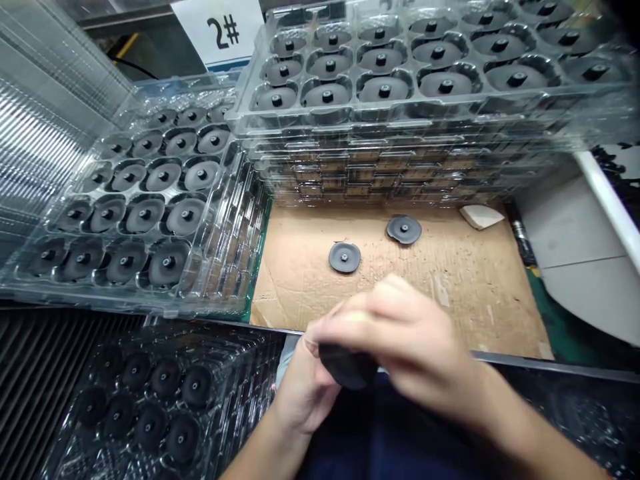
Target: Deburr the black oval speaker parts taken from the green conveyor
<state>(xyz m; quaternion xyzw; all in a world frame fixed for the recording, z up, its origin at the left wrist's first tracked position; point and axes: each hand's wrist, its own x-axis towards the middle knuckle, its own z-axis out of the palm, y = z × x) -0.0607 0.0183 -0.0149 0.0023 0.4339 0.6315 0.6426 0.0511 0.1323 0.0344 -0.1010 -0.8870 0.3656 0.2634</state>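
My left hand [303,390] is closed at the edge of a dark round rubber-like disc [351,368], just in front of the bench edge. Over the same disc, my right hand [407,337] is bent with its fingers curled onto it, and motion smears it a little. The disc is tilted, and both hands hide part of it. Beyond the hands, two similar black discs with a small central stub lie on the cardboard: one disc [345,257] nearer, the other disc [404,229] farther back and to the right.
A tall stack of clear trays [400,123] filled with black discs stands at the back. More filled trays [220,230] are at the left, and another tray [145,373] sits low at left front. Cardboard [480,293] covers the bench, with a pale wedge-shaped piece [481,216] on it.
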